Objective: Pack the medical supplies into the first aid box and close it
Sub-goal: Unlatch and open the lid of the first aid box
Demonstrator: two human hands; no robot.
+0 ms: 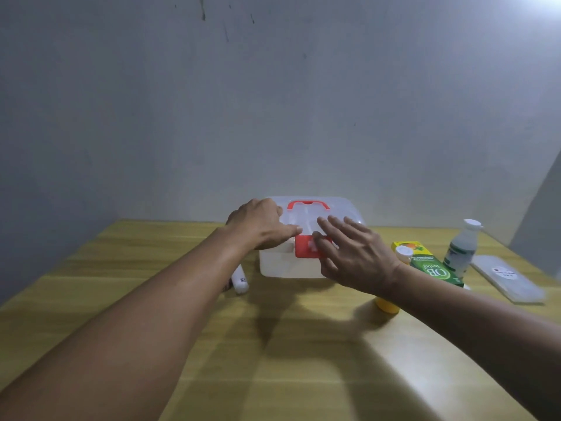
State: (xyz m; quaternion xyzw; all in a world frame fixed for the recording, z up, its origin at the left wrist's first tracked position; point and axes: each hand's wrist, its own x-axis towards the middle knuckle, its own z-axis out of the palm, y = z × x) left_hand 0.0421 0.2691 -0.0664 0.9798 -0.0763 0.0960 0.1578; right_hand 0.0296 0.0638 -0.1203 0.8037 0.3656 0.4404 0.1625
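While the translucent first aid box [306,238] sits lid-down at the wooden table's [151,299] far edge, left hand [261,226] rests on its lid, fingers loosely together, right hand [355,253] fingers spread over the red latch [303,249], green carton [428,262], white bottle [461,250], white tube [239,281] lying outside

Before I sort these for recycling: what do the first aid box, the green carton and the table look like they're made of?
First aid box: translucent, frosted-looking plastic, the light showing through its walls; red latch and handle look like opaque plastic. Green carton: likely printed cardboard, with flat faces and crisp folded edges. Table: yellowish wood or wood-look laminate, grain lines and a soft sheen; which one is unclear.
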